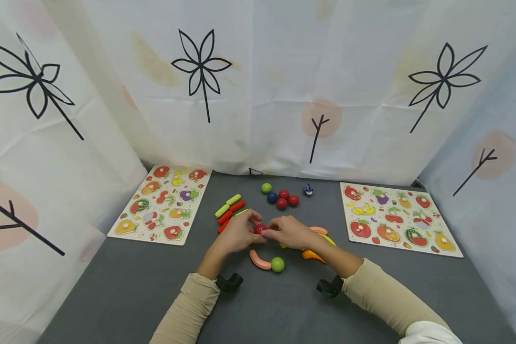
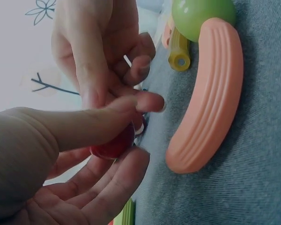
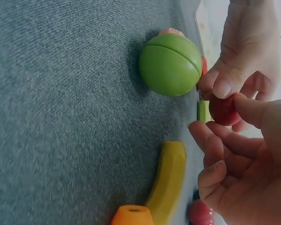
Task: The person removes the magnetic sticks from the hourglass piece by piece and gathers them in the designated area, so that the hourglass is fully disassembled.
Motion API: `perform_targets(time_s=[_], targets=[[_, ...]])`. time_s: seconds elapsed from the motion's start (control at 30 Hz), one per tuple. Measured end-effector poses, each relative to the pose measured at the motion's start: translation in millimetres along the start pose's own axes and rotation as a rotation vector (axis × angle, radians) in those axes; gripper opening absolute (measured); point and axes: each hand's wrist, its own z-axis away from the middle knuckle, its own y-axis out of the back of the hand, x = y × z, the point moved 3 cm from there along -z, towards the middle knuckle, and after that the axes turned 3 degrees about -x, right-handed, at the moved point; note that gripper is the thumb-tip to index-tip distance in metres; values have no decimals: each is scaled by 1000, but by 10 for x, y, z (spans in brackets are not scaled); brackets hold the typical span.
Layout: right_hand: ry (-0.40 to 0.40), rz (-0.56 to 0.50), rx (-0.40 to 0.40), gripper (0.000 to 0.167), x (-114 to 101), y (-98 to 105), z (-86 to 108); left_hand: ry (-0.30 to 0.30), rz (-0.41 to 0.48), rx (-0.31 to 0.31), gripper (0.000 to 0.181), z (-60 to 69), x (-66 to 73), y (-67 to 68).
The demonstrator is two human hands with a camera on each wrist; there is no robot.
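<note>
In the head view, my left hand [image 1: 239,234] and right hand [image 1: 291,232] meet around a small dark red ball [image 1: 260,229] above the table. In the left wrist view, the left thumb and fingers pinch the red ball [image 2: 113,144]. From the other side, the right hand [image 3: 257,164] pinches it too, its thumb pressed to the surface; its other fingers are loosely bent. Part of the ball is hidden behind fingers. Nearer the body lies a pink curved, ridged piece [image 1: 259,260], its end against a green ball [image 1: 277,264] with a groove around it.
Beyond the hands sit several red balls [image 1: 282,203], a blue ball [image 1: 273,197], a green ball [image 1: 266,188] and a small blue-white object [image 1: 307,189]. Red and green sticks [image 1: 229,210] lie left; yellow [image 3: 167,176] and orange pieces [image 1: 313,256] right. Fruit boards [image 1: 185,237] [image 1: 451,251] flank them.
</note>
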Motion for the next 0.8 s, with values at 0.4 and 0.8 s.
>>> perform_targets(time_s=[0.4, 0.8], targets=[[-123, 22, 35, 40, 236, 147, -94, 23, -16, -60, 58, 42, -19, 1], [-292, 87, 213, 36, 593, 447, -57, -68, -200, -343, 28, 193, -73, -57]])
